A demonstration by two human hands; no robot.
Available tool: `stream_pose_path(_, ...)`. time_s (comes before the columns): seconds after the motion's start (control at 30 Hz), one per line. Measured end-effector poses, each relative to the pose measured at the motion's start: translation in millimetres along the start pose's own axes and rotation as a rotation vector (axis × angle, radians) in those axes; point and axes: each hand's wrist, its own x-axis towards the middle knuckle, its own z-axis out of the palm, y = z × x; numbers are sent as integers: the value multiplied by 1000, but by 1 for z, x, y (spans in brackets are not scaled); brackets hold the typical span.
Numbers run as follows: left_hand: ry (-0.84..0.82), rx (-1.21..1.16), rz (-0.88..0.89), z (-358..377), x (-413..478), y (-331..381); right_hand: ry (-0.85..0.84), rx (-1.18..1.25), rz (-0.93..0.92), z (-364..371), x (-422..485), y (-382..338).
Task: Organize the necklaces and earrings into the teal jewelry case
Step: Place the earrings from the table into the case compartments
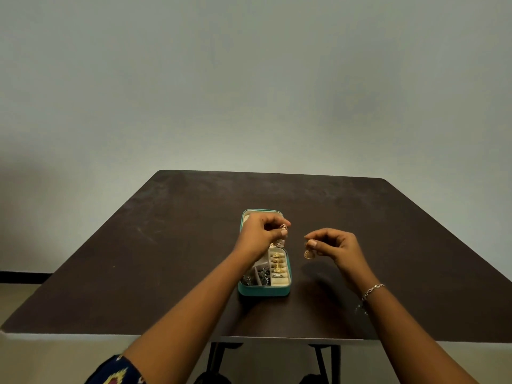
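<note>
Nearest the lens, a dark patterned sleeve (116,372) sits at the lower left edge, and both bare forearms reach forward over the table (166,245). I record a thin silver bracelet (372,290) on the right wrist.

Item 1: the teal jewelry case (263,292) lies open near the middle of the table, its lid (246,214) opened away from me. Its right-hand section holds a row of gold rings (277,263) seated in cream rolls. The left compartments hold dark beaded pieces (263,274), too small for me to tell what kind.

Item 2: the left hand (257,234) is above the case, roughly over the hinge line. Its fingers are curled, with thumb and forefinger pinching a gold earring (283,226). A further gold piece (279,242) shows just beneath the thumb. Whether it hangs from the hand or rests in the case I cannot tell.

Item 3: the right hand (335,245) is held just right of the case, above bare table and apart from the left hand. Thumb and forefinger pinch the top of a second gold earring (308,253), which dangles below them. The other fingers are loosely curled.

Item 4: faint glints (360,309) lie on the table beside the right wrist, possibly a fine chain.
</note>
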Motion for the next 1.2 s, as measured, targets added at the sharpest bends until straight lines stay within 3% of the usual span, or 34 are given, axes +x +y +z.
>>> stream_pose_path(0.53, 149, -70, -89, -68, -25, -33, -105, 64, 55, 76, 17, -13)
stream_pose_path(1.2, 186, -148, -99, -81, -33, -36, -219, -630, -103, 109, 19, -10)
